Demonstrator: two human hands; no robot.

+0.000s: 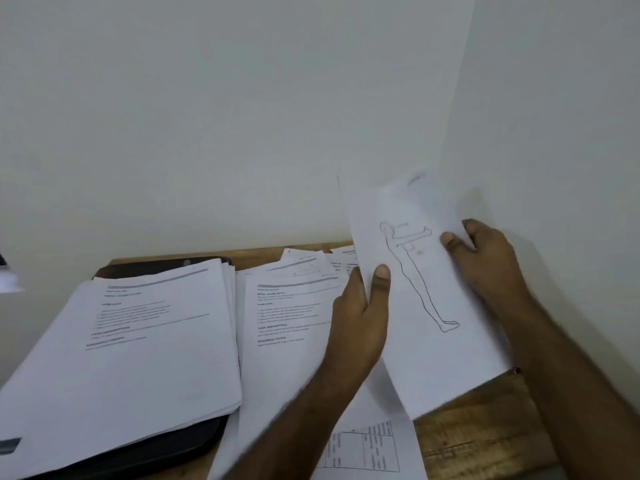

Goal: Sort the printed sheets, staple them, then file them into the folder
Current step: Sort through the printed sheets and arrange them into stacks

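Left hand (pixel 360 317) and right hand (pixel 485 258) are each pinching an edge of the figure-drawing sheet (pixel 426 299), holding it raised over loose sheets (pixel 287 327) on the wooden table (pixel 485 438). Further left, a printed stack (pixel 131 341) is lying on what is possibly the dark folder (pixel 166 445).

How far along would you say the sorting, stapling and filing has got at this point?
Sorting is under way: one stack of printed sheets lies on the dark folder. Loose sheets lie spread on the table. The left hand and right hand hold a sheet with a figure drawing. No stapler shows; stapling and filing remain.
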